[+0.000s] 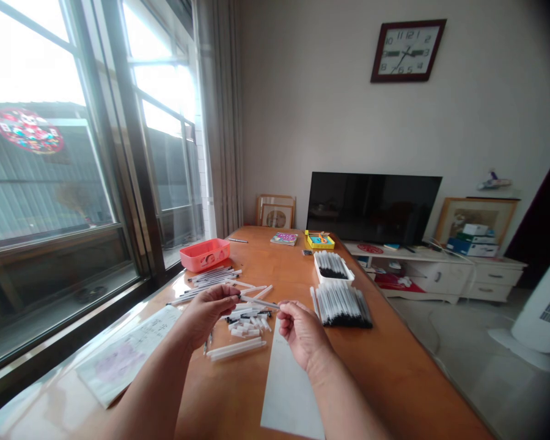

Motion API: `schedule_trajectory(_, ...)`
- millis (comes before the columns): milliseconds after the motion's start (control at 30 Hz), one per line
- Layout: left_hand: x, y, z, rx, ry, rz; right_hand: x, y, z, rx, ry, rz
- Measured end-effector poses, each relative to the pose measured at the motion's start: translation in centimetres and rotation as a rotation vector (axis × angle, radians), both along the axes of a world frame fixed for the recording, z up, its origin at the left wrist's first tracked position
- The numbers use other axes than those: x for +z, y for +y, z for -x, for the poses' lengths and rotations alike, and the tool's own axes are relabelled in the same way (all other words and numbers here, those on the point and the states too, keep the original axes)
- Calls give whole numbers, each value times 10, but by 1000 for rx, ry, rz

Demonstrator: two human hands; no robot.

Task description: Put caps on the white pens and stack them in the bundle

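Between the left hand (220, 302) and the right hand (297, 327), the pen (258, 301) is whitish, dark at its left end. Beyond the right hand, a pen bundle (341, 302) pairs whitish barrels with black ends. Past the left hand, the box (205, 255) is coral-red; beneath both hands, the tabletop (362, 379) is orange-brown.

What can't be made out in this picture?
All in the head view:
- Both ends of the pen: hidden by the fingertips of the left hand and right hand.
- Part of the white sheet: covered by the right hand and forearm.
- Smaller print on the booklet: too blurred to read.
- The rest of the white appliance: cut off by the right edge.
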State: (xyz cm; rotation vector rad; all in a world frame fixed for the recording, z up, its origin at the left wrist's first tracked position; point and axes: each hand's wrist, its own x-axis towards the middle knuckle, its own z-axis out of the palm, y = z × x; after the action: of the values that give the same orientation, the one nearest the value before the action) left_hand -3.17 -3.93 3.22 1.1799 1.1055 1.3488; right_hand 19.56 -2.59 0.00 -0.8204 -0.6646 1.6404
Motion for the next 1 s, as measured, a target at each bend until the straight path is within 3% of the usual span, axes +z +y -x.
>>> schedule_trajectory(800,2,-2,-5,19,84,-1,3,-3,-1,-15,-8,-27)
schedule_trajectory(1000,-1,0,-2,0,-4,-8,4,-3,-1,-12,9,-52)
